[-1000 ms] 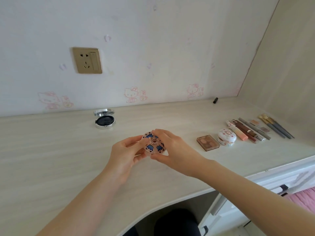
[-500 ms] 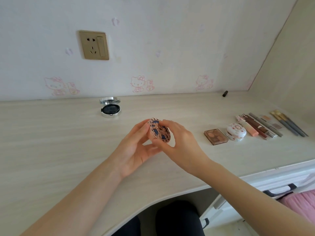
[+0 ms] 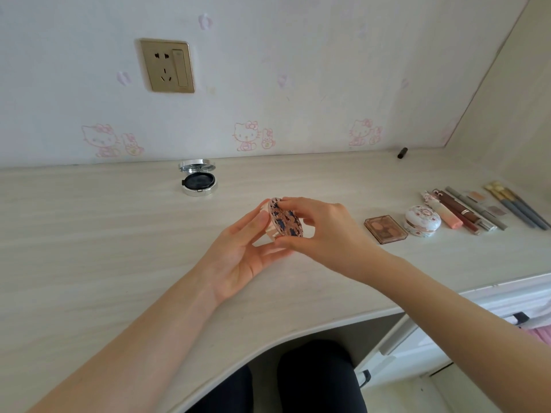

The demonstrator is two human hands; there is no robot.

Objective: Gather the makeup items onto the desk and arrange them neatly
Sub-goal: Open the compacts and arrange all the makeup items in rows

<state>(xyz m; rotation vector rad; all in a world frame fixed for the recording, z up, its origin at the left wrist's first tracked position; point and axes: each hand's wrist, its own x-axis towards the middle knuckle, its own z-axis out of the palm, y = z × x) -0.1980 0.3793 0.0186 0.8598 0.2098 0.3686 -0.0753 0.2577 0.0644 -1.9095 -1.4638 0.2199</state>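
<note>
Step in hand: one makeup item, the round patterned compact (image 3: 285,222), is held up between both hands above the middle of the worktop (image 3: 119,234) and is not yet set down. It is judged to be under inspection or being pressed closed before placing. Whether the lid is fully shut cannot be told.

Right hand (image 3: 328,231): fingers (image 3: 298,201) are curled over the top rim with the thumb under the lower rim, so the compact is pinched by its edge.

Left hand (image 3: 238,254): the palm is turned up and the fingers (image 3: 253,222) are nearly straight. Their tips are laid against the pale side of the case as a support; nothing is clasped.

The compact: a flat disc, tilted on edge, decorated face toward the camera. Dark blue shapes are seen on a pinkish-brown ground, and the side wall is pale pink. It is judged rigid, light and easily carried in one hand.

Laid out at the right end: a brown eyeshadow palette (image 3: 385,228), a white floral case (image 3: 422,220) just beside it, then tubes (image 3: 459,208) and brushes (image 3: 518,207) side by side. An open silver compact (image 3: 198,181) stands apart near the wall. A small black item (image 3: 402,152) lies far back by the corner.

Next move, as judged: the compact is to be carried right and laid flat just left of the palette, in line with the row. A steady rim grip is called for so the lid is not sprung. The open silver compact would then need closing and gathering.
</note>
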